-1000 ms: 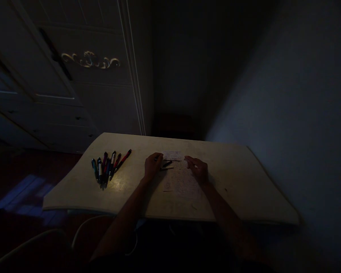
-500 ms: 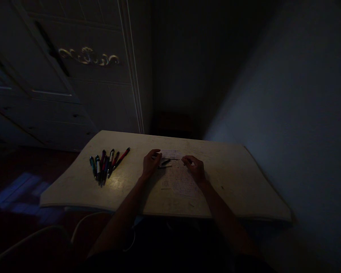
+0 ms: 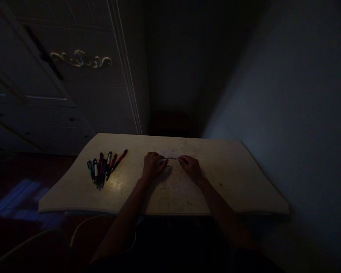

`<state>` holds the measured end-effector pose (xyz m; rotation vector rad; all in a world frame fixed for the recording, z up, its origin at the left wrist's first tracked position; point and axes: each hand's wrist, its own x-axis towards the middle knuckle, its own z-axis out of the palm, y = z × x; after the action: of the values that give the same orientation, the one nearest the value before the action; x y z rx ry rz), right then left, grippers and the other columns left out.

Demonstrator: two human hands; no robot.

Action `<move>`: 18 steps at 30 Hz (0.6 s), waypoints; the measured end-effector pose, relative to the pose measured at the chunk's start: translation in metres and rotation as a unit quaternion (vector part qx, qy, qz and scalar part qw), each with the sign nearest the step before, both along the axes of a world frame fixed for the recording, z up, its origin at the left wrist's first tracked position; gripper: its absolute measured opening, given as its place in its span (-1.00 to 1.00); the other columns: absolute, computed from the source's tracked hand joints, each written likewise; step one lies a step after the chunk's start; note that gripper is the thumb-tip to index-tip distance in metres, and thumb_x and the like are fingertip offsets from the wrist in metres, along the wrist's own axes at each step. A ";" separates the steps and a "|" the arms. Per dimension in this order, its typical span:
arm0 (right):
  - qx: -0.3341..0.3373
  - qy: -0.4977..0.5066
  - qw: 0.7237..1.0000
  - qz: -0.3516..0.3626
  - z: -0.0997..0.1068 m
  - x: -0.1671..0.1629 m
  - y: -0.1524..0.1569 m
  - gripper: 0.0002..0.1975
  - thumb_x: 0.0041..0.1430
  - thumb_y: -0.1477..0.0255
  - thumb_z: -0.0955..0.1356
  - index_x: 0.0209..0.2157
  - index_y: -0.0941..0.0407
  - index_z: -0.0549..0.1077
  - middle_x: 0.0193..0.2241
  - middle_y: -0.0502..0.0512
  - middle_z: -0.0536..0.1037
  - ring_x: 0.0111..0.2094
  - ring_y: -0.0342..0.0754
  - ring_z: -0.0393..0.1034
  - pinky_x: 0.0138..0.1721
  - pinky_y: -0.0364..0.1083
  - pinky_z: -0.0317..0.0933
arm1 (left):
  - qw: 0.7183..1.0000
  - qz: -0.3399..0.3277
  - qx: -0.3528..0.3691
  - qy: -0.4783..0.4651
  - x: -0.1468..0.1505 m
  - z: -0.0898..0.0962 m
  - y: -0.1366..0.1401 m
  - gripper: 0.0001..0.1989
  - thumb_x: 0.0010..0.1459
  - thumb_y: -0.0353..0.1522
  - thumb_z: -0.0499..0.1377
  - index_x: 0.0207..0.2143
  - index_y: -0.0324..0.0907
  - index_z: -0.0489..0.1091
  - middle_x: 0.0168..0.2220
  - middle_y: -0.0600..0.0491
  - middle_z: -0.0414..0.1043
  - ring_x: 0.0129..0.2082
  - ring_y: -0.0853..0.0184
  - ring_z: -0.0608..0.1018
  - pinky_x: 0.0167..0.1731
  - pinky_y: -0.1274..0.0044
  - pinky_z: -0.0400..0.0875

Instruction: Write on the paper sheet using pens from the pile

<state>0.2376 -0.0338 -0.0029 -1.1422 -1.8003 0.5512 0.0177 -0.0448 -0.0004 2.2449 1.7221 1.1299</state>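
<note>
A thin dark stick that looks like a pen refill (image 3: 171, 158) lies level between my two hands. My left hand (image 3: 152, 167) is closed round its left end, with a ring on one finger. The fingertips of my right hand (image 3: 191, 167) pinch its right end. Beneath them is a patch of faint purplish scribbles (image 3: 184, 184) on the white tabletop (image 3: 227, 167); whether it is paper or marks on the table I cannot tell. Nearer to me lies a short thin piece (image 3: 165, 188). Dim light hides fine detail around the fingers.
Several pens (image 3: 102, 168) in different colours lie bunched on the left of the table. A small dark speck (image 3: 221, 184) is to the right. A cabinet (image 3: 96, 102) with a gilt ornament stands behind on the left, and a wall (image 3: 287, 113) borders the right.
My right hand has moved left and now grips the refill's right end. My left hand has shifted right and down, covering the small dark pen parts that showed beside it. The view has tilted slightly.
</note>
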 end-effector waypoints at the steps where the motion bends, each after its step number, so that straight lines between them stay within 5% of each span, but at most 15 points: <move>1: 0.001 -0.004 1.000 0.001 0.000 0.000 0.000 -0.77 0.23 0.25 0.34 -0.27 0.07 0.58 -0.34 0.11 0.64 -0.32 0.01 0.53 -0.24 -0.05 0.39 | 1.000 -0.001 0.000 0.002 0.000 0.000 0.000 -0.79 0.16 -0.18 0.22 -0.28 -0.08 0.56 -0.26 -0.10 0.48 -0.12 0.10 0.43 -0.09 0.30 0.28; 9: 0.052 -0.050 0.997 0.014 -0.001 -0.002 0.003 -0.77 0.30 0.32 0.29 -0.19 0.10 0.55 -0.27 0.16 0.59 -0.23 0.00 0.48 -0.14 -0.04 0.37 | 0.999 -0.009 -0.019 0.035 -0.002 -0.004 0.005 -0.79 0.19 -0.27 0.18 -0.33 -0.15 0.59 -0.29 -0.10 0.52 -0.19 0.13 0.46 -0.16 0.30 0.32; 18: 0.037 -0.187 0.980 0.058 -0.005 -0.004 0.002 -0.59 0.33 0.49 0.21 0.18 0.09 0.37 -0.07 0.21 0.56 -0.09 0.03 0.47 -0.03 0.00 0.35 | 0.999 -0.031 -0.011 0.015 -0.002 -0.010 0.009 -0.80 0.17 -0.25 0.21 -0.36 -0.16 0.59 -0.33 -0.07 0.52 -0.24 0.18 0.47 -0.18 0.34 0.34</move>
<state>0.2331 -0.0316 -0.0077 -1.1509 -2.2012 0.3482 0.0153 -0.0356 -0.0099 2.2969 1.6560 1.0655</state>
